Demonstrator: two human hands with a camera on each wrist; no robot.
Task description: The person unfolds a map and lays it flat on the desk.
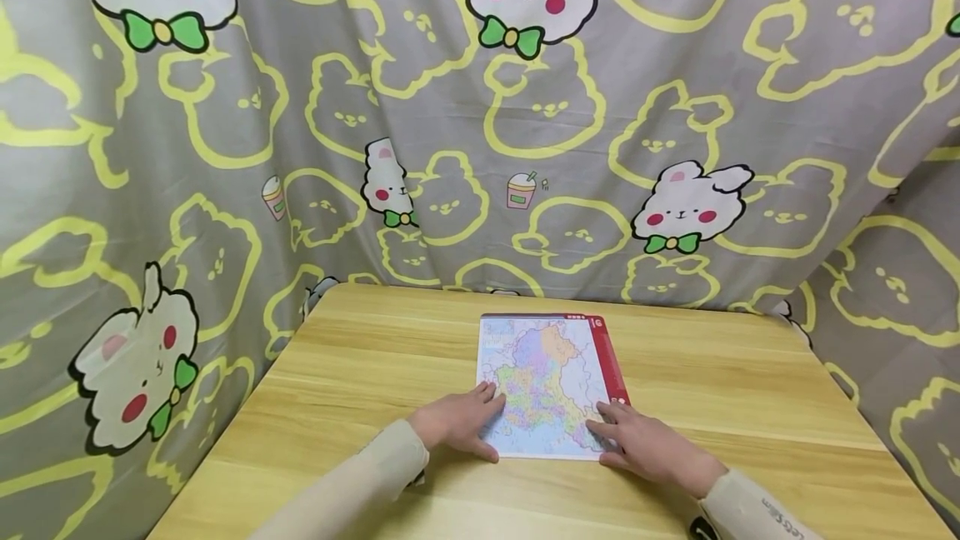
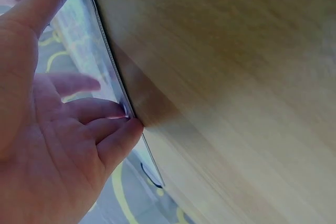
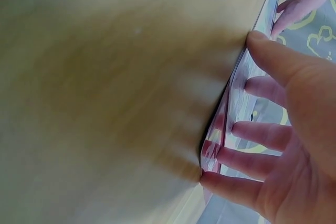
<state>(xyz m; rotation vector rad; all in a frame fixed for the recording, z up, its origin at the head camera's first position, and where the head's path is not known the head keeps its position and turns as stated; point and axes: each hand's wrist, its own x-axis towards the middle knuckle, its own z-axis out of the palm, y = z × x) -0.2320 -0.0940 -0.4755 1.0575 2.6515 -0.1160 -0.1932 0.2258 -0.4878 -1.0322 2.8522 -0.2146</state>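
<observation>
A flat sheet printed with a coloured map [image 1: 547,373], red-edged on its right side, lies on the wooden table [image 1: 360,373]. My left hand [image 1: 459,421] rests with straight fingers on the map's near left corner. My right hand [image 1: 645,444] lies flat on the near right corner. In the left wrist view the fingertips [image 2: 123,129] touch the sheet's glossy edge [image 2: 105,51]. In the right wrist view my fingers [image 3: 252,135] press on the sheet's edge [image 3: 226,119], and the other hand [image 3: 304,3] shows at the top.
A grey cloth with yellow outlines and white rabbit figures [image 1: 525,107] hangs behind and around the table. Bare wood lies left and right of the map. The table's near edge is below the frame.
</observation>
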